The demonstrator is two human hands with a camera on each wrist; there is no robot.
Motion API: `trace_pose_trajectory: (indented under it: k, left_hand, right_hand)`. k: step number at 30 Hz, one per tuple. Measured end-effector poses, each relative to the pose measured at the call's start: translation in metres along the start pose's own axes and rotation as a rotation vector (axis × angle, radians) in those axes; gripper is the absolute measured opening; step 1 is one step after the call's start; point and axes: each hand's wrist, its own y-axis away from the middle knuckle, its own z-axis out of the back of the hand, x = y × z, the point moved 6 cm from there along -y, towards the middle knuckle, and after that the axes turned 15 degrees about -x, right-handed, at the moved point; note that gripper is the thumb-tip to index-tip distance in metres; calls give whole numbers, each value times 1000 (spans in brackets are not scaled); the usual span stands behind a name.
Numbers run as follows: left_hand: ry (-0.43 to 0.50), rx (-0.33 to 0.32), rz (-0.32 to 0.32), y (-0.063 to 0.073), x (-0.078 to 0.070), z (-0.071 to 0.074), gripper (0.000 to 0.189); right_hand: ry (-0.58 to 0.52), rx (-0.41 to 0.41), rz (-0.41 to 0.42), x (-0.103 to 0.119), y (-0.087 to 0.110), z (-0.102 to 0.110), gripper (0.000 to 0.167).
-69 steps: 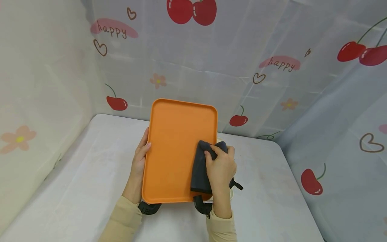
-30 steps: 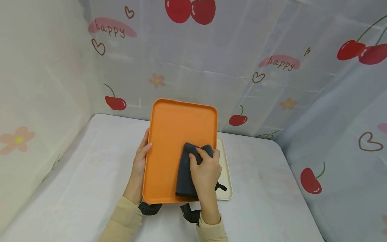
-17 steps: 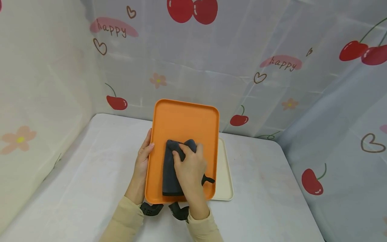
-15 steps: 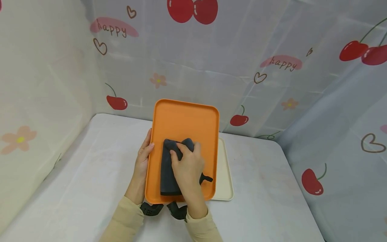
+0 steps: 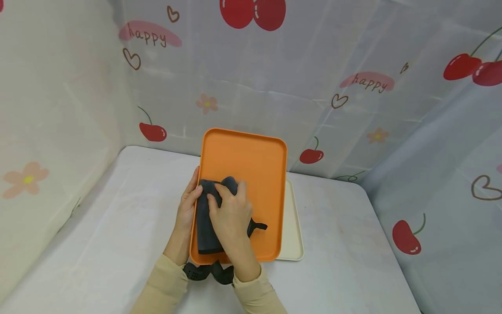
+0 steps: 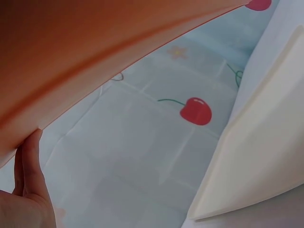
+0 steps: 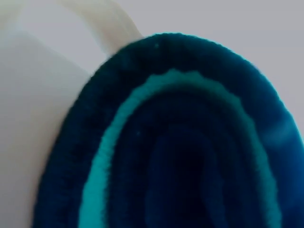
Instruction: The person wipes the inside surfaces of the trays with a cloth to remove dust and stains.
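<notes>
In the head view an orange tray (image 5: 255,170) is tilted up, its inner face towards me. My left hand (image 5: 185,218) grips its left rim, thumb at the edge. The left wrist view shows fingers (image 6: 33,166) of that hand against the tray's underside (image 6: 85,52). A folded dark grey cloth (image 5: 207,226) lies against the lower left of the tray, with a black loop (image 5: 259,226) sticking out on the right. My right hand (image 5: 234,213) pinches the cloth and presses it to the tray. Close up in the right wrist view, the cloth's folded layers (image 7: 171,52) look blurred.
A cream tray (image 5: 292,231) lies on the white table (image 5: 341,244), partly hidden behind the orange one. Hanging cloth (image 5: 251,65) printed with cherries surrounds the table at the back and sides. Black wrist devices (image 5: 197,271) sit below the hands.
My right hand has slid the cloth leftward across the orange tray, from its right edge to the left rim near my left thumb. The left hand keeps its grip, and more cream tray shows.
</notes>
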Motion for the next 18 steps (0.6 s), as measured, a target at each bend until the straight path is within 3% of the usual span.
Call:
trace_pose_trajectory:
  k: [9,18]
  left_hand:
    - [-79,-64,-7,0,1,3,50]
    - [-60,-123,74,1,2,0,53]
  right_hand:
    - [-16,15,38,-4,0,-1,30]
    - [-18,32,21,-19,-3,5,29]
